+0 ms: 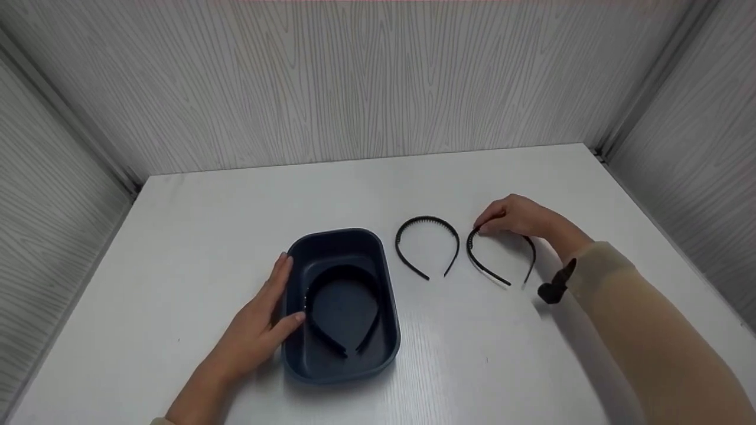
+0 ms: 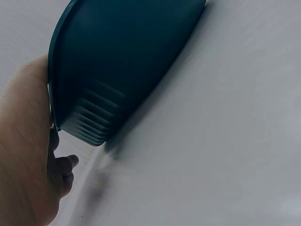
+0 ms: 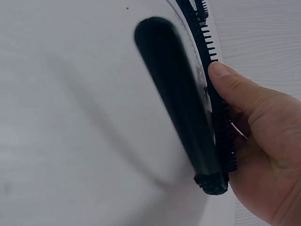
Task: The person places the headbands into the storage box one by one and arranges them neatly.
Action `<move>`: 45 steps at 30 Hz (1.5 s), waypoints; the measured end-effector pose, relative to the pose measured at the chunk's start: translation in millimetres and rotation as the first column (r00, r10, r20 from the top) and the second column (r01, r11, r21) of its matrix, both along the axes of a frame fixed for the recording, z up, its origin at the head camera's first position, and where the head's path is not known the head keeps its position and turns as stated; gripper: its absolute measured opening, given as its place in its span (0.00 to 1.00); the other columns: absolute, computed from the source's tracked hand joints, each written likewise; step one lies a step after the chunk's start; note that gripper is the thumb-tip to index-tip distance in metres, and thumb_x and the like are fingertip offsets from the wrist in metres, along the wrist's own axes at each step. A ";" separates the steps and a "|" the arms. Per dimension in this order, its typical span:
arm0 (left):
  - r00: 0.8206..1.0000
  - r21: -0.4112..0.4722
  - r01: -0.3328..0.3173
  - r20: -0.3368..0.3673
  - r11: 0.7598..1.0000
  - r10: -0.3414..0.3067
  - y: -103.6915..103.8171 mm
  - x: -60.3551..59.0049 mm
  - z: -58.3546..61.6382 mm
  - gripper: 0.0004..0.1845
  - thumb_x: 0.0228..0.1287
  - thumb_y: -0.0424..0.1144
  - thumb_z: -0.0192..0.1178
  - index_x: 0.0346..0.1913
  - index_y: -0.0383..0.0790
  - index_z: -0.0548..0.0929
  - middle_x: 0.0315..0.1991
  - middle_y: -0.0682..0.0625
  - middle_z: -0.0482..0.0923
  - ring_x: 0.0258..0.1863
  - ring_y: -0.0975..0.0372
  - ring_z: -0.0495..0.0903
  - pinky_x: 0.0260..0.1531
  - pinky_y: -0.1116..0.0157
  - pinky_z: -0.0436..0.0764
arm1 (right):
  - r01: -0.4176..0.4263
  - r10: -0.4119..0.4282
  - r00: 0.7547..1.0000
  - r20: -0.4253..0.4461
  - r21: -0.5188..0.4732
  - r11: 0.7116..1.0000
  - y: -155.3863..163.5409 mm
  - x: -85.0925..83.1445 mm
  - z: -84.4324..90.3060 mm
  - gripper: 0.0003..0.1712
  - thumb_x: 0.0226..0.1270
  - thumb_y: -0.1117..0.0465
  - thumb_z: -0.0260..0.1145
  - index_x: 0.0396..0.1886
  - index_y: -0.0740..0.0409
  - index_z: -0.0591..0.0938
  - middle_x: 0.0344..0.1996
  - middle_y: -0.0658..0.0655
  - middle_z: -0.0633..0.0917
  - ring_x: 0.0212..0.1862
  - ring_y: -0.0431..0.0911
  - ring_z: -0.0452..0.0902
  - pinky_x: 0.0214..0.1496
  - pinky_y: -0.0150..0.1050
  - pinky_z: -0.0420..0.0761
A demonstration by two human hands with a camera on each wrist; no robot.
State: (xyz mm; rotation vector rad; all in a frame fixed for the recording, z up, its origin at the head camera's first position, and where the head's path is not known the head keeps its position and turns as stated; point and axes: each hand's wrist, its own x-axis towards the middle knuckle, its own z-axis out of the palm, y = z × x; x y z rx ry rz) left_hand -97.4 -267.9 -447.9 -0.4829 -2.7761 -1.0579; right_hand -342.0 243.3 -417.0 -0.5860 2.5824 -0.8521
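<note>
A dark blue oval tub (image 1: 336, 234) stands on the white table with one black headband (image 1: 342, 270) lying inside it. My left hand (image 1: 283, 295) rests against the tub's left wall, fingers straight along the outside and thumb across the rim; the left wrist view shows the palm (image 2: 23, 141) against the tub (image 2: 122, 61). Two more black headbands lie to the right of the tub. My right hand (image 1: 481, 227) pinches the top of the right headband (image 1: 479, 267). In the right wrist view a fingertip (image 3: 221, 70) lies on its toothed band (image 3: 221, 136). The middle headband (image 1: 426, 219) lies untouched.
Grey wood-grain walls (image 1: 378, 82) close the table in at the back and on both sides. A small black strap piece (image 1: 555, 286) hangs at my right wrist. Bare white tabletop (image 1: 484, 354) lies in front of the headbands and left of the tub.
</note>
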 end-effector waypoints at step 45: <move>1.000 0.008 0.007 0.018 1.000 -0.007 0.0 0.9 2.5 0.47 0.79 0.53 0.60 0.88 0.54 0.45 0.88 0.54 0.40 0.85 0.59 0.45 0.75 0.77 0.42 | -0.221 0.159 0.953 -0.256 -0.237 0.946 -65.5 71.1 73.8 0.08 0.74 0.61 0.73 0.47 0.45 0.94 0.45 0.45 0.90 0.48 0.43 0.85 0.47 0.38 0.82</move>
